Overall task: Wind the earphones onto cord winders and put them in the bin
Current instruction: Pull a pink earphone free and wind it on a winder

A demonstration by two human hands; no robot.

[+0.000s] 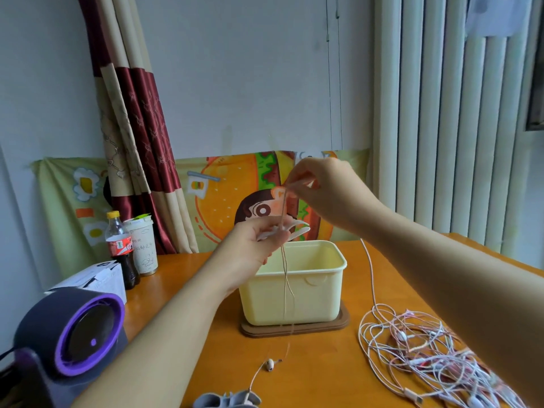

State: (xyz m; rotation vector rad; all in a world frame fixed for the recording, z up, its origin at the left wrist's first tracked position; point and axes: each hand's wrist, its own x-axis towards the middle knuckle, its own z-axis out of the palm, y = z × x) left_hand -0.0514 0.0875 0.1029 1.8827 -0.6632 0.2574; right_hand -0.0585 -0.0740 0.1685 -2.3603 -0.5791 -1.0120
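Head view: left hand (259,240) fingers grip a white cord winder (297,231) above the bin (321,293). Right hand (321,189) fingers pinch the earphone cord (285,269), its earbud (270,364) lying on the desk (176,269). Winding looks barely begun; the tangled earphone pile (426,357) waits, so most remains.

Grey winders (226,400) cut by bottom edge, held winder (298,231) partly hidden by fingers (275,236)
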